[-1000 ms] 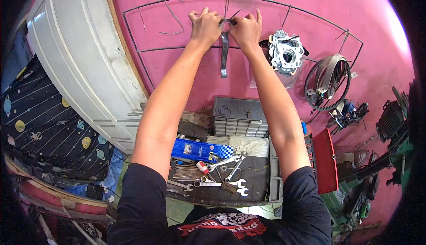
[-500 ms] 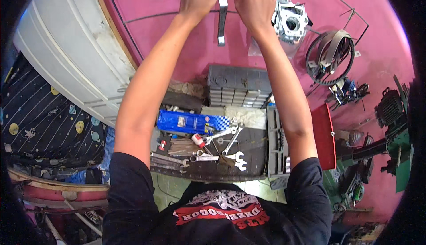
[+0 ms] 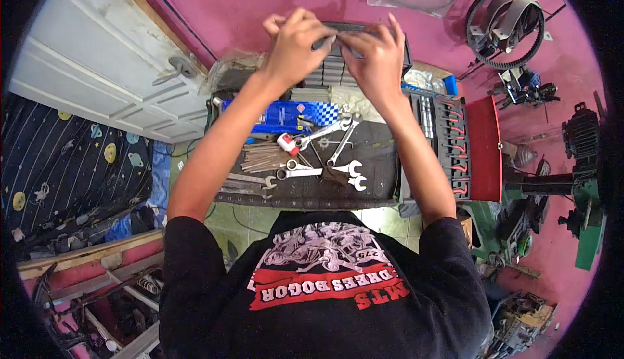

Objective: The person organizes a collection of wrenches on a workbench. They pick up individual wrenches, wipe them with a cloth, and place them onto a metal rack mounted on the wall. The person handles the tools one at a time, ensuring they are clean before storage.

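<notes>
Both my hands are raised over the far side of the workbench, fingertips nearly meeting in front of a grey drawer cabinet point(image 3: 333, 73). My left hand point(image 3: 296, 47) is closed in a pinch, its fingertips at a small dark, thin piece point(image 3: 335, 36). From the other side my right hand point(image 3: 377, 52) pinches toward the same spot, with one finger sticking up. The piece is mostly hidden by the fingers, and its kind cannot be made out. Below my hands lie several spanners point(image 3: 344, 143), a small red-and-white bottle point(image 3: 287, 143) and a blue package point(image 3: 276, 116).
A tool tray with red-handled tools point(image 3: 453, 138) and its red lid point(image 3: 484, 147) stand at the right. Thin rods point(image 3: 265, 156) lie on the dark bench mat point(image 3: 374, 147). Belts point(image 3: 504, 27) hang on the pink wall. A white door point(image 3: 97, 53) is at the left.
My view has tipped downward, so the wall items sit higher in the picture. My hands have come down from the wall to before the drawer cabinet, and closer together. The dark ring between them no longer shows.
</notes>
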### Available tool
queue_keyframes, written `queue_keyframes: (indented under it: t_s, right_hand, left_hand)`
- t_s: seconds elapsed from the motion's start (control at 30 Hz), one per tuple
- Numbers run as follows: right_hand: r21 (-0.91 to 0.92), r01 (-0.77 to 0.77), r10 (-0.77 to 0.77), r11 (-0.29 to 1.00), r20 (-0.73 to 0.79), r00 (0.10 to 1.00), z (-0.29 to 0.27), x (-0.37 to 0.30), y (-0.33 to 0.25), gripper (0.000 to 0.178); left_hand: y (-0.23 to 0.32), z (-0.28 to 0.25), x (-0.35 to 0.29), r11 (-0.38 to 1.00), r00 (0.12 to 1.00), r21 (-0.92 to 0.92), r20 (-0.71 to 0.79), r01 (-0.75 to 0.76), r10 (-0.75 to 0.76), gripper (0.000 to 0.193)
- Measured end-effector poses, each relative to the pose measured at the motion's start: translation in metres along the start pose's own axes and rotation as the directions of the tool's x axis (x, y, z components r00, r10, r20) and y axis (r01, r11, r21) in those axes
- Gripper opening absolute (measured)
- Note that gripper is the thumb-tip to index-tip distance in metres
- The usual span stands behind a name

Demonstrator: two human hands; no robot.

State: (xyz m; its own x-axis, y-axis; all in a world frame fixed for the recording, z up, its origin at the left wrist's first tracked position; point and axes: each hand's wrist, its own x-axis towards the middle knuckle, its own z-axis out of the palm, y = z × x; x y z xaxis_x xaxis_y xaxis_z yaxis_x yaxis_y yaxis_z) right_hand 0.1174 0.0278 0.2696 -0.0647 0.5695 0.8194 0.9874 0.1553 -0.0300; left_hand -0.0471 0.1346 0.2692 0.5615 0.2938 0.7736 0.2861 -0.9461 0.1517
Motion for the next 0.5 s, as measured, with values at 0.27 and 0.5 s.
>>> queue_keyframes:
  t_s: [0.27, 0.5]
  right_hand:
    - [0.145, -0.144, 0.076, 0.979, 0.393, 0.916, 0.017, -0.131, -0.025, 0.016]
    - [0.204, -0.2, 0.013, 0.958, 0.667, 0.745, 0.006, -0.246, -0.049, 0.028]
  left_hand:
    - [0.035, 0.046, -0.14, 0.973, 0.935, -0.075, 0.301, 0.216, -0.185, 0.013]
    - [0.081, 0.062, -0.255, 0.898, 0.8, -0.114, 0.511, 0.426, -0.315, 0.014]
